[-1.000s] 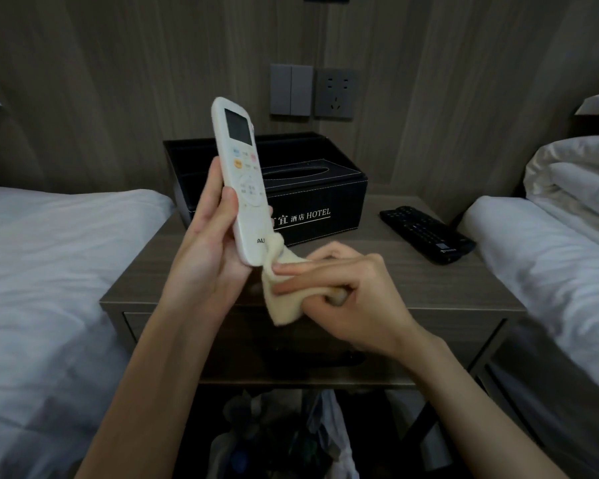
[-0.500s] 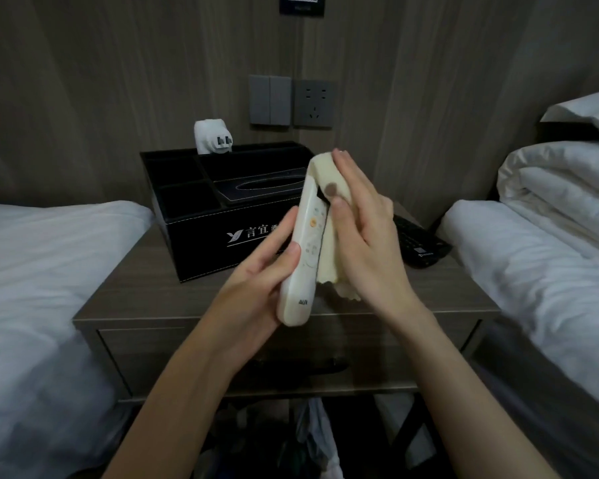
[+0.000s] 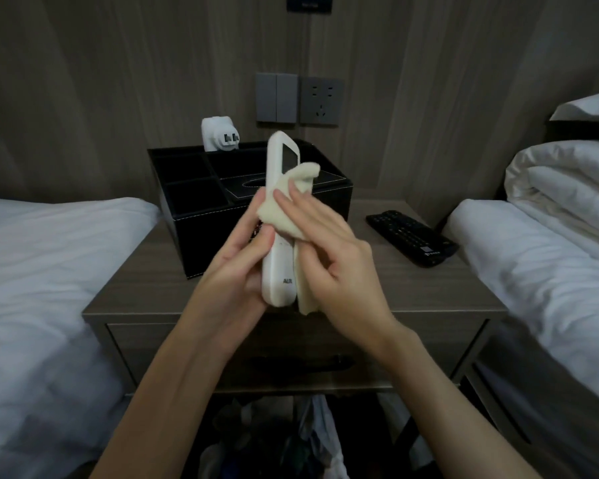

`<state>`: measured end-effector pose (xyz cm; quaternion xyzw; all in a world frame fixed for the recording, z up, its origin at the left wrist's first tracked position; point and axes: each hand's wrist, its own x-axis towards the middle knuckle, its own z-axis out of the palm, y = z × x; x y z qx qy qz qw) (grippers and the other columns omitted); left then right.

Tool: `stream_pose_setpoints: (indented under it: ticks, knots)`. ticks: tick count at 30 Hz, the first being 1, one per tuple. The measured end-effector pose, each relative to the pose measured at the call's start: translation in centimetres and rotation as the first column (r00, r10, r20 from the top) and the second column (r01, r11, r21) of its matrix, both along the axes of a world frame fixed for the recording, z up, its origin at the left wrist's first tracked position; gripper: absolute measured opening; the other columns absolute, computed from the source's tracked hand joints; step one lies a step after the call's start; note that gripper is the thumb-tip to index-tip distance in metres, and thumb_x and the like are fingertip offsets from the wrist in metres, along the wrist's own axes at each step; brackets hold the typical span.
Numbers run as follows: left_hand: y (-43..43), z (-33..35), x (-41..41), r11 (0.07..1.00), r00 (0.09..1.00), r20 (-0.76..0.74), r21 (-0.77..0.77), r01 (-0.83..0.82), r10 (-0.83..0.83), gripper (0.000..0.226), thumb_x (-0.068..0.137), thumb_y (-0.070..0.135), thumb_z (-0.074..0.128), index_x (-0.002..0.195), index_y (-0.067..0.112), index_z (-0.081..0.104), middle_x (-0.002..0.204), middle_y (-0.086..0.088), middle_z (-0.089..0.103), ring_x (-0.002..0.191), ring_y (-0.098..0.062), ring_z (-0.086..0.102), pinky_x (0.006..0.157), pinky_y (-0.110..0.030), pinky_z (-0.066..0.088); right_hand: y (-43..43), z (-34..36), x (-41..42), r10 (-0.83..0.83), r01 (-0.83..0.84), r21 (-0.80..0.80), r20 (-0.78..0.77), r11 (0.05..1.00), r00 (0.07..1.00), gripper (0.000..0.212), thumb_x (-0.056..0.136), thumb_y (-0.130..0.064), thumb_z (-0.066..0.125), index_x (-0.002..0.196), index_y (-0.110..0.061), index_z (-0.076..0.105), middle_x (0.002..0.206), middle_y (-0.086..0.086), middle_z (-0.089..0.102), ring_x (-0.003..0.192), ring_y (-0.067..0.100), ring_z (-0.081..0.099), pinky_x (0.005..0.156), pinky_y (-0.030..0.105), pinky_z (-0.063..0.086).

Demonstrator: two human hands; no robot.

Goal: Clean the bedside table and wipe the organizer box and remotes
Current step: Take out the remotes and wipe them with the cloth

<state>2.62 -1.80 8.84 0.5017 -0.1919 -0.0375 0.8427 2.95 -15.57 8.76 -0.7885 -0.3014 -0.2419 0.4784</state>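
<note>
My left hand [image 3: 236, 267] grips a white remote [image 3: 280, 271] upright above the bedside table [image 3: 412, 295], screen end up. My right hand [image 3: 332, 257] holds a cream cloth [image 3: 291, 209] wrapped round the remote's middle, fingers pressing the cloth against its face. Behind them stands the black organizer box [image 3: 194, 209] with open compartments and a tissue slot. A black remote [image 3: 412, 236] lies flat on the table's right side.
A white plug adapter [image 3: 220, 136] stands in the box's back compartment. Beds with white linen flank the table at left [image 3: 49, 271] and right [image 3: 550, 271]. Wall switches [image 3: 276, 97] and a socket [image 3: 321, 101] sit behind. Bags lie under the table.
The cloth slid from the remote's bottom end to its top, then down to its middle. The remote turned upright again, with its screen showing above the cloth.
</note>
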Motion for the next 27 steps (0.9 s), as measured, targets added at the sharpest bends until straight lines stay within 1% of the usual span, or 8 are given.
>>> stream_pose_setpoints:
  ticks: [6, 13, 15, 18, 20, 23, 25, 27]
  knots:
    - [1.0, 0.8, 0.3, 0.989, 0.992, 0.062, -0.105, -0.1, 0.107, 0.05, 0.099, 0.021, 0.038, 0.148, 0.029, 0.033, 0.142, -0.003, 0.053, 0.127, -0.02, 0.054, 0.094, -0.033, 0.052, 1.0, -1.0, -0.5, 0.086, -0.087, 0.066, 0.024, 0.994, 0.996, 0.05, 0.082, 0.002, 0.054, 0.126, -0.021, 0.062, 0.137, -0.01, 0.055, 0.135, 0.007, 0.041, 0.11, 0.016, 0.032]
    - [1.8, 1.1, 1.0, 0.947, 0.95, 0.089, -0.15, -0.283, 0.298, 0.051, 0.101, 0.021, 0.037, 0.15, 0.029, 0.028, 0.149, 0.001, 0.044, 0.129, -0.015, 0.051, 0.099, -0.035, 0.05, 0.6, -1.9, -0.2, 0.128, -0.134, 0.016, 0.218, 0.991, 0.967, 0.029, 0.076, 0.002, 0.061, 0.097, -0.01, 0.077, 0.111, 0.004, 0.072, 0.109, 0.016, 0.063, 0.093, 0.028, 0.052]
    - [1.9, 1.1, 1.0, 0.946, 0.952, 0.082, -0.169, -0.277, 0.294, 0.051, 0.1, 0.021, 0.039, 0.15, 0.03, 0.029, 0.147, 0.003, 0.047, 0.129, -0.014, 0.051, 0.098, -0.032, 0.05, -0.4, -1.8, 0.4, 0.071, -0.062, -0.04, 0.275, 0.997, 0.959, 0.025, 0.076, -0.003, 0.058, 0.088, -0.011, 0.079, 0.102, 0.001, 0.074, 0.1, 0.017, 0.066, 0.088, 0.029, 0.054]
    - [2.0, 1.1, 1.0, 0.958, 0.961, 0.092, -0.148, -0.246, 0.261, 0.051, 0.101, 0.021, 0.039, 0.15, 0.031, 0.029, 0.149, 0.002, 0.044, 0.135, -0.018, 0.045, 0.111, -0.039, 0.037, -2.7, -1.6, 1.9, -0.147, 0.203, -0.125, 0.356, 0.971, 0.923, 0.027, 0.077, -0.008, 0.053, 0.083, -0.013, 0.078, 0.097, -0.004, 0.075, 0.096, 0.017, 0.065, 0.087, 0.03, 0.052]
    - [1.8, 1.2, 0.9, 0.966, 0.966, 0.094, -0.115, -0.231, 0.242, 0.051, 0.1, 0.022, 0.041, 0.149, 0.034, 0.03, 0.15, 0.005, 0.042, 0.135, -0.015, 0.045, 0.114, -0.041, 0.033, -4.3, -1.2, 2.7, -0.253, 0.297, -0.204, 0.216, 0.933, 0.943, 0.032, 0.08, -0.015, 0.048, 0.092, -0.018, 0.078, 0.107, -0.008, 0.072, 0.107, 0.015, 0.06, 0.096, 0.034, 0.047]
    - [0.6, 1.3, 0.2, 0.964, 0.964, 0.068, -0.092, -0.251, 0.258, 0.05, 0.09, 0.022, 0.049, 0.137, 0.04, 0.043, 0.143, 0.01, 0.05, 0.131, -0.01, 0.048, 0.114, -0.039, 0.034, -5.3, -0.8, 2.6, -0.304, 0.274, -0.355, -0.033, 0.894, 0.952, 0.05, 0.084, -0.037, 0.033, 0.12, -0.032, 0.067, 0.133, -0.015, 0.057, 0.132, 0.012, 0.038, 0.113, 0.039, 0.031]
    - [-0.1, 1.1, -0.2, 0.956, 0.952, 0.085, -0.047, -0.291, 0.294, 0.047, 0.084, 0.022, 0.054, 0.126, 0.044, 0.05, 0.131, 0.013, 0.06, 0.126, -0.007, 0.052, 0.112, -0.036, 0.037, -4.8, -0.1, 1.8, -0.273, 0.249, -0.223, -0.085, 0.942, 0.958, 0.049, 0.088, -0.04, 0.031, 0.124, -0.034, 0.063, 0.132, -0.019, 0.057, 0.131, 0.007, 0.041, 0.111, 0.034, 0.033]
    - [-0.7, 0.7, -0.5, 0.941, 0.935, 0.126, 0.033, -0.337, 0.33, 0.048, 0.081, 0.024, 0.059, 0.125, 0.044, 0.053, 0.121, 0.013, 0.066, 0.119, -0.005, 0.058, 0.106, -0.033, 0.042, -3.8, 1.0, 0.8, -0.167, 0.175, 0.045, -0.137, 0.984, 0.976, 0.035, 0.094, -0.039, 0.044, 0.122, -0.033, 0.064, 0.121, -0.02, 0.065, 0.116, 0.002, 0.055, 0.098, 0.026, 0.045]
